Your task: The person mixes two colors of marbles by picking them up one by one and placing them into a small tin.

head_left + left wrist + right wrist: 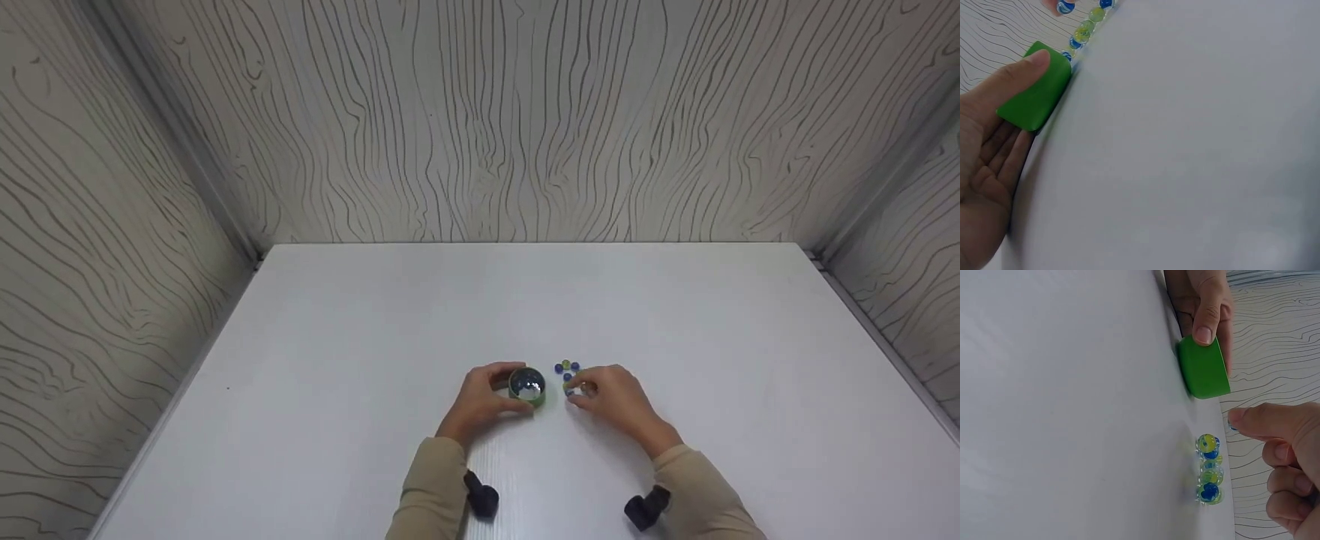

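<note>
My left hand [480, 399] holds a small green bowl [527, 386] with a shiny inside, thumb on the near side and fingers behind it. The bowl stands upright on the white table. To the right of it, my right hand [621, 397] pinches a blue-and-white marble [1065, 7] between thumb and forefinger, raised above the table. In the right wrist view the thumb mostly hides that marble, and the other fingers are curled in. Several blue and yellow-green glass marbles [1209, 478] lie in a loose group beside the bowl, below the right fingertips.
The white table [390, 315] spreads around both hands. Wood-grain panels [480, 120] rise behind it and on both sides. A black wrist camera [484, 501] sits by the left sleeve, another black camera [643, 511] by the right sleeve.
</note>
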`<move>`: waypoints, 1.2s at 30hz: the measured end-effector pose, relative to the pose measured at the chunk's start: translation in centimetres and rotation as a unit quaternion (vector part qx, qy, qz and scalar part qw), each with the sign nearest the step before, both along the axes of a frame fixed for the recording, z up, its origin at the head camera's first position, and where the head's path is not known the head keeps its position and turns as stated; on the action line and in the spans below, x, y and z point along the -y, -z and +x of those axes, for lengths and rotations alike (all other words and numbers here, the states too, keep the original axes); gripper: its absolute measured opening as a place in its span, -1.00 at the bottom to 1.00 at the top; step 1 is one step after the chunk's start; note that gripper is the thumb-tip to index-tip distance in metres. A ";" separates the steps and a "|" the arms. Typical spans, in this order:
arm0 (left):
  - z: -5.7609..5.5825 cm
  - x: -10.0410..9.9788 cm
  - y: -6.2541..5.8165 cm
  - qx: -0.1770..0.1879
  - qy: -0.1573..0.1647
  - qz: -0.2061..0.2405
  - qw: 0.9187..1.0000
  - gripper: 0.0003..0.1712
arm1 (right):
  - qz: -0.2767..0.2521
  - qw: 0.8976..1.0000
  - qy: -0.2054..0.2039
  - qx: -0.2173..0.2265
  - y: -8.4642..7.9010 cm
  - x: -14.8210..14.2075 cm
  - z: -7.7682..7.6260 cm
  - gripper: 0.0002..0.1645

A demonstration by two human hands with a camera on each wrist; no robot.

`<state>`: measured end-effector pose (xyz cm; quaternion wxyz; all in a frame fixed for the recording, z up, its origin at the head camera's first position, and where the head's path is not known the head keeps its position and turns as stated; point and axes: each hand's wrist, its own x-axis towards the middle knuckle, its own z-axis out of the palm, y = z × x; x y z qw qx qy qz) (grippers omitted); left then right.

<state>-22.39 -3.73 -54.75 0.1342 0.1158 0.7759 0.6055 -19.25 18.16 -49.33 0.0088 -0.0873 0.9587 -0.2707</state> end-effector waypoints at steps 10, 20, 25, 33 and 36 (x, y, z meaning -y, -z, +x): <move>0.1 0.0 -0.1 -0.013 0.001 -0.008 1.000 -0.26 | -0.019 0.999 -0.021 -0.026 -0.2 0.2 -0.2 -0.87; 0.0 0.1 0.1 -0.018 0.007 0.002 1.000 -0.28 | -0.025 0.999 -0.024 -0.040 -0.1 1.1 -0.5 -0.86; -0.1 0.2 0.1 -0.026 0.011 -0.004 1.000 -0.27 | -0.026 0.998 -0.026 -0.048 -0.2 1.3 -0.5 -0.86; 0.0 0.0 0.1 -0.012 0.007 -0.002 1.000 -0.26 | -0.019 0.997 -0.037 -0.063 -0.2 1.3 -0.7 -0.86; 0.0 -0.1 0.0 -0.008 0.006 0.002 1.000 -0.26 | -0.018 0.997 -0.040 -0.065 -0.2 1.4 -0.7 -0.87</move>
